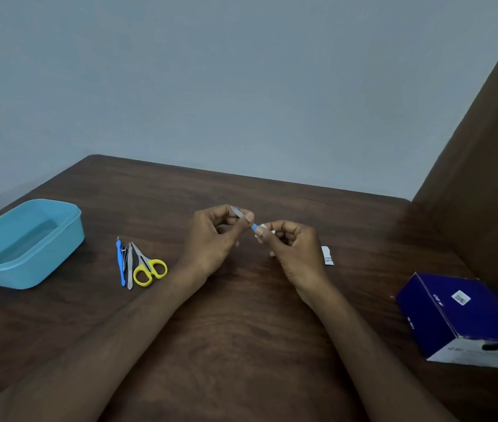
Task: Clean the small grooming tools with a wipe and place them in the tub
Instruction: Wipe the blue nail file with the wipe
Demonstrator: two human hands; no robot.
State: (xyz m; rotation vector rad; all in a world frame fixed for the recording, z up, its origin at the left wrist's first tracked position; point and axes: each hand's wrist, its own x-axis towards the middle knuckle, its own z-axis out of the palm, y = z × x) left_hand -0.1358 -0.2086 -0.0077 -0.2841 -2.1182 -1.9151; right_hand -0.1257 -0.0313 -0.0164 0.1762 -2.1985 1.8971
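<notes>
Above the middle of the table, my left hand (pixel 215 236) pinches a small grey metal tool with a blue handle (pixel 239 213). My right hand (pixel 290 245) pinches a small white wipe (pixel 267 231) around the tool's blue end. The light blue tub (pixel 25 242) stands at the left, and no tool shows inside it. Between the tub and my left arm lie a blue-handled tool (pixel 120 263), a small nail clipper (pixel 125 254), grey tweezers (pixel 130 269) and yellow-handled scissors (pixel 148 268).
A torn white wipe packet (pixel 327 255) lies just right of my right hand. A dark blue box (pixel 460 318) sits on its side near the right edge of the brown wooden table (pixel 241 330). A grey wall rises behind; a brown panel stands at the right.
</notes>
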